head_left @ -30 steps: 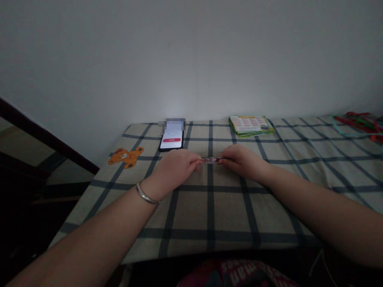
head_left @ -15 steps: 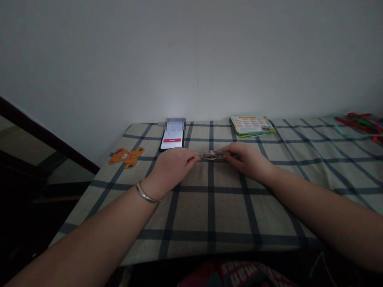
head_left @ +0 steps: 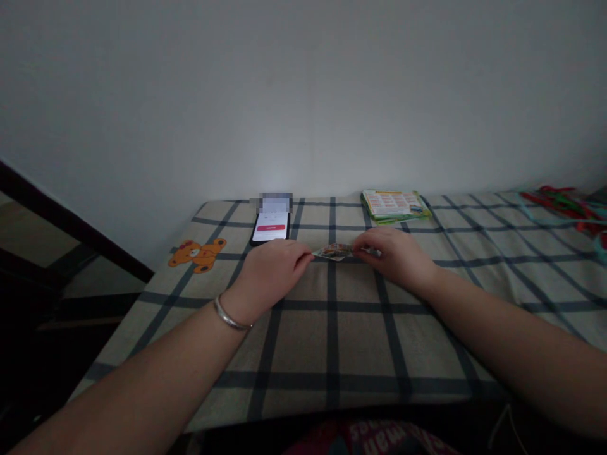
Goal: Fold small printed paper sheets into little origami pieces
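A small piece of folded printed paper (head_left: 333, 251) stretches between my two hands, just above the checked tablecloth. My left hand (head_left: 277, 268), with a silver bangle at the wrist, pinches its left end. Its right end is pinched by my right hand (head_left: 391, 253). The middle of the paper bulges open a little, showing pale facets and coloured print; the ends are hidden by my fingers. Behind my left hand lies a phone (head_left: 271, 227) with its screen lit.
A stack of printed sheets (head_left: 396, 205) lies near the wall. Tangled red and green strips (head_left: 564, 205) are at the far right. A flat orange bear figure (head_left: 198, 254) is on the tablecloth (head_left: 303, 341) at the left, near the table's edge.
The view has shifted slightly. The folded paper's middle shows more of its pale facets, and my right fingers have moved a little on its end. Both hands still hold it.
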